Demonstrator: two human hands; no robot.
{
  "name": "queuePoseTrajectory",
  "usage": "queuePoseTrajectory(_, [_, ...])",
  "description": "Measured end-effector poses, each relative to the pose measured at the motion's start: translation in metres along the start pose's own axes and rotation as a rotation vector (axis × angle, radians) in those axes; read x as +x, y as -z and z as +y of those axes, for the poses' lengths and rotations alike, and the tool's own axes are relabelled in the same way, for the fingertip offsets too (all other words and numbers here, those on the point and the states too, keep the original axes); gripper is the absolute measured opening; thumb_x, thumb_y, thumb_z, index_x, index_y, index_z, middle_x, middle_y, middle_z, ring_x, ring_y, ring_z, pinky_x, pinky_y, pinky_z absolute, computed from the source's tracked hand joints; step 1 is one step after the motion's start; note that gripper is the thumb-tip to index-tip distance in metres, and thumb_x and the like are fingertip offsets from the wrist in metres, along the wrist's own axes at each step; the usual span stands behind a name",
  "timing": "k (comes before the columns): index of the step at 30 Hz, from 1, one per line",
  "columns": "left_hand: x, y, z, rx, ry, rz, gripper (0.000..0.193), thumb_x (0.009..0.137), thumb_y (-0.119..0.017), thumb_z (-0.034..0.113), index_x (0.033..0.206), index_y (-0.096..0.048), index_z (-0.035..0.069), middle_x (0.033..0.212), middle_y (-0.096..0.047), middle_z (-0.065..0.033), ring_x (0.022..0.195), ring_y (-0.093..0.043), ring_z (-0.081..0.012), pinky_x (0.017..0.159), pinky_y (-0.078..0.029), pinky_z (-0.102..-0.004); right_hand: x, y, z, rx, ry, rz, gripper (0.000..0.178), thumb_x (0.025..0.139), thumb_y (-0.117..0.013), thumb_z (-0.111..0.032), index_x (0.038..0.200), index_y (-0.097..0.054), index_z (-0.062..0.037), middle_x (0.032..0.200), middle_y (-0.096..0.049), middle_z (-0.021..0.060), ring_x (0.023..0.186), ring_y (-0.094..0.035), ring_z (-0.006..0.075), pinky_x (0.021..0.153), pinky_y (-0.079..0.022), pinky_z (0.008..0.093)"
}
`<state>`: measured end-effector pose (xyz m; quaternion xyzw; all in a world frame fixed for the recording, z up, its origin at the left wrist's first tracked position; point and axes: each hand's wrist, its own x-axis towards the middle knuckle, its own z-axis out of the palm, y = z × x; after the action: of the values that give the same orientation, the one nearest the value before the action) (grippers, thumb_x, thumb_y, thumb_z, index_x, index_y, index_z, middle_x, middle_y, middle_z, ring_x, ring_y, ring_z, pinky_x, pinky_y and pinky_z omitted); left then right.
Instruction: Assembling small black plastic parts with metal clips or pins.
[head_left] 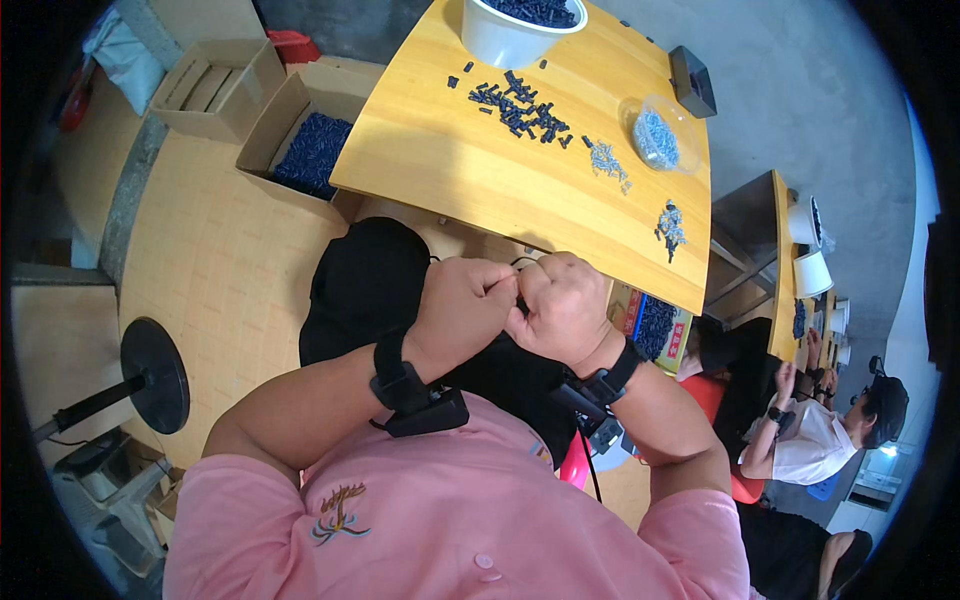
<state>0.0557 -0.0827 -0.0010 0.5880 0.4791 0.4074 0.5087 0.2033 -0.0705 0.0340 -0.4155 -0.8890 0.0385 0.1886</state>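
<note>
My left hand and my right hand meet over my lap, just off the wooden table's near edge. Fingers of both are curled in and pressed together. A trace of something small and dark shows between them, too hidden to name. On the tabletop lie a loose pile of small black pieces, a little heap of small silvery pieces and a mixed cluster of black and silvery pieces. A clear bowl holds more silvery pieces.
At the table's far side stand a white bucket of black pieces and a dark tray. A cardboard box of dark pieces sits left of the table. A round black stand is at left; a person sits at right.
</note>
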Motion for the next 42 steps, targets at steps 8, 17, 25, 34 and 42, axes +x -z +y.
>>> queuePoseTrajectory(8, [0.021,0.005,0.001,-0.141,0.041,0.008,0.021,0.089,-0.053,0.012,0.083,-0.068,-0.001,0.061,-0.061,-0.0033,0.051,-0.051,-0.0038,0.048,-0.042,-0.0220,0.017,0.004,0.012,-0.037,-0.040,0.016,0.018,0.069,-0.063,-0.018,0.063,-0.051,-0.0047,0.061,-0.051,0.0122,0.059,-0.054,0.0316,0.056,-0.045,0.0409])
queuePoseTrajectory(17, [0.020,0.000,0.001,-0.559,0.310,-0.060,0.029,0.093,-0.054,0.024,0.093,-0.066,-0.002,0.087,-0.066,-0.0056,0.078,-0.060,-0.0068,0.072,-0.048,-0.0212,0.008,0.005,0.020,0.220,-0.121,0.166,0.025,0.071,-0.069,-0.010,0.092,-0.060,0.0003,0.079,-0.054,0.0147,0.077,-0.053,0.0324,0.069,-0.046,0.0386])
queuePoseTrajectory(25, [0.021,0.006,0.000,-0.849,0.466,-0.056,0.030,0.094,-0.052,0.024,0.100,-0.065,-0.002,0.092,-0.066,-0.0068,0.080,-0.061,-0.0087,0.075,-0.050,-0.0223,0.004,-0.001,0.020,0.318,-0.141,0.161,0.028,0.071,-0.068,-0.005,0.097,-0.061,0.0022,0.080,-0.056,0.0135,0.076,-0.054,0.0308,0.069,-0.046,0.0367])
queuePoseTrajectory(34, [0.017,0.007,-0.008,-0.662,0.357,-0.086,0.022,0.089,-0.061,0.018,0.099,-0.067,-0.002,0.087,-0.066,-0.0054,0.076,-0.060,-0.0068,0.066,-0.048,-0.0180,0.003,-0.010,0.018,0.316,-0.081,0.202,0.029,0.069,-0.067,-0.001,0.097,-0.064,0.0029,0.079,-0.059,0.0138,0.072,-0.056,0.0291,0.067,-0.047,0.0355])
queuePoseTrajectory(42, [0.005,0.013,-0.005,-0.443,0.431,-0.060,0.022,0.088,-0.059,0.017,0.090,-0.067,-0.004,0.066,-0.059,-0.0039,0.034,-0.048,-0.0103,0.030,-0.036,-0.0237,-0.004,-0.021,0.009,0.293,-0.032,0.141,0.027,0.070,-0.068,-0.002,0.096,-0.064,0.0053,0.081,-0.061,0.0156,0.073,-0.058,0.0299,0.068,-0.048,0.0357])
